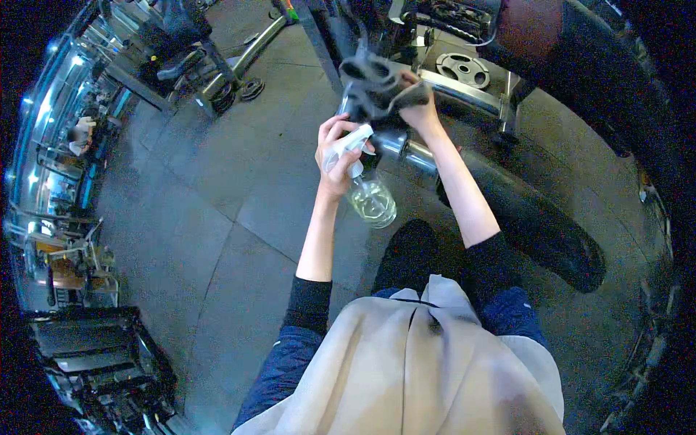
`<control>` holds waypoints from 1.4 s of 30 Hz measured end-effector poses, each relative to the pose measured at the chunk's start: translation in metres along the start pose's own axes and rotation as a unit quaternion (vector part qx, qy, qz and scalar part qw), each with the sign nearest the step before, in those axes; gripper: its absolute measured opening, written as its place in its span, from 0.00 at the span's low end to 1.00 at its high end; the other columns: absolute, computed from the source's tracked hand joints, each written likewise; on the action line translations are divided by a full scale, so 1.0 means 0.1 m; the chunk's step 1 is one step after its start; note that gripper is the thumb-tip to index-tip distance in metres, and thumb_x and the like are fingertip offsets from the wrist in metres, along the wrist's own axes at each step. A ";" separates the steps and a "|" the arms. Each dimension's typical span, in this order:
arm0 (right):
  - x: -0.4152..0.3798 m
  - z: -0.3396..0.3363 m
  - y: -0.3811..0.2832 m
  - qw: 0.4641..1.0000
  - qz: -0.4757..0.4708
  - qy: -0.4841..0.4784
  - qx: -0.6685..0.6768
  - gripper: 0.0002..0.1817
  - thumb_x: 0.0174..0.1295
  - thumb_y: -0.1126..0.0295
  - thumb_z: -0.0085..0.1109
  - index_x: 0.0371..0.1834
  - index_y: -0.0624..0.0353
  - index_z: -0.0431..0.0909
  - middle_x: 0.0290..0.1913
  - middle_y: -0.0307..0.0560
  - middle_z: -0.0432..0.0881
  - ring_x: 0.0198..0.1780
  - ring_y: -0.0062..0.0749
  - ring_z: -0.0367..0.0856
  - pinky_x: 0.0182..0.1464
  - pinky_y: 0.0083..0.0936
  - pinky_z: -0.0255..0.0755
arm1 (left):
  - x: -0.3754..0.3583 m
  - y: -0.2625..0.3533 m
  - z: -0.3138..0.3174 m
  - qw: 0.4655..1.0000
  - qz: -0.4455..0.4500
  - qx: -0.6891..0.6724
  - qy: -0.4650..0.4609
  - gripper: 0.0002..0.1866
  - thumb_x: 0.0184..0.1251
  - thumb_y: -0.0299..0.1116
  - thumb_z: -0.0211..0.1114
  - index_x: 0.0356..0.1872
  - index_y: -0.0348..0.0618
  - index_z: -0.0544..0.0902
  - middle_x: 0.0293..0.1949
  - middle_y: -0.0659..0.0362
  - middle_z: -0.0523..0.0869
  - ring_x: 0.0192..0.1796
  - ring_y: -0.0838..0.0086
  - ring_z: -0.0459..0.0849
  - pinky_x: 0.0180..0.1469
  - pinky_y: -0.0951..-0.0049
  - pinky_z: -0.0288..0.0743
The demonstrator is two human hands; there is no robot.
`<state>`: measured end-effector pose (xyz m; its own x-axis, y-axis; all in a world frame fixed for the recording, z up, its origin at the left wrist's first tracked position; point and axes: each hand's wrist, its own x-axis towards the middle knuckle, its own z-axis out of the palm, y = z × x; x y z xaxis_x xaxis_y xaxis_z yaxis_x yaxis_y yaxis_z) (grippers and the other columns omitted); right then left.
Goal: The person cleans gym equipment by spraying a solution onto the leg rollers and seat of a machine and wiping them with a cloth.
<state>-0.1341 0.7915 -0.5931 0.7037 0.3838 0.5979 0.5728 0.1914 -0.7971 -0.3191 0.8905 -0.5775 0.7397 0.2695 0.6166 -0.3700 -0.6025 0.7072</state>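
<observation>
A clear spray bottle point(373, 201) with a white trigger head and pale yellowish liquid hangs tilted from my left hand point(339, 154), whose fingers wrap round its neck and trigger. My right hand point(420, 109) grips a dark cloth point(377, 83) with lighter edges, smeared by motion. The cloth is bunched over the upper part of a machine's frame and hides what lies beneath it. Just below both hands runs a shiny metal tube point(395, 143) that leads to a long black padded roller point(522, 217).
A grey weight plate point(462, 71) sits by the metal frame at the upper right. More gym machines stand at the upper left point(188, 58) and lower left point(94, 355). Dark rubber tiles point(239, 181) cover the floor. Far left, a person point(81, 136) shows among the equipment.
</observation>
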 end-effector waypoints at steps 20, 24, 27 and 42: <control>0.86 -0.48 0.10 0.951 0.168 0.090 0.243 0.14 0.66 0.75 0.41 0.44 0.61 0.80 0.41 0.44 0.84 0.45 0.26 0.81 0.48 0.21 0.74 | 0.01 -0.01 0.02 1.000 -0.007 -0.005 0.025 0.27 0.43 0.52 0.56 0.35 0.39 0.87 0.36 0.60 0.85 0.62 0.61 0.64 0.68 0.63 0.51; 0.62 -0.22 0.09 0.990 -0.113 0.024 0.080 0.11 0.61 0.73 0.53 0.46 0.61 0.77 0.39 0.40 0.84 0.41 0.23 0.80 0.45 0.22 0.74 | 0.01 -0.02 0.02 1.000 -0.017 -0.011 0.017 0.28 0.43 0.53 0.56 0.36 0.39 0.86 0.36 0.59 0.85 0.62 0.61 0.65 0.67 0.64 0.52; 0.54 -0.24 -0.14 0.987 -0.153 -0.046 0.011 0.13 0.47 0.77 0.64 0.39 0.57 0.82 0.35 0.41 0.84 0.39 0.28 0.81 0.45 0.25 0.74 | -0.02 -0.01 0.00 0.998 -0.045 -0.031 0.020 0.27 0.43 0.52 0.56 0.36 0.40 0.87 0.36 0.57 0.85 0.61 0.60 0.66 0.64 0.64 0.56; 0.76 -0.38 0.02 0.983 0.025 0.002 0.184 0.15 0.64 0.76 0.42 0.47 0.65 0.78 0.43 0.44 0.83 0.44 0.24 0.80 0.49 0.22 0.74 | 0.02 0.01 0.00 1.000 -0.024 0.001 0.008 0.31 0.42 0.54 0.56 0.38 0.37 0.86 0.39 0.58 0.85 0.64 0.61 0.63 0.69 0.63 0.52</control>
<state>-0.0635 0.7872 -0.5458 0.7292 0.3986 0.5562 0.3459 0.4866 -0.8022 -0.3182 0.8901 -0.5753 0.7470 0.3099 0.5882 -0.3341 -0.5899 0.7351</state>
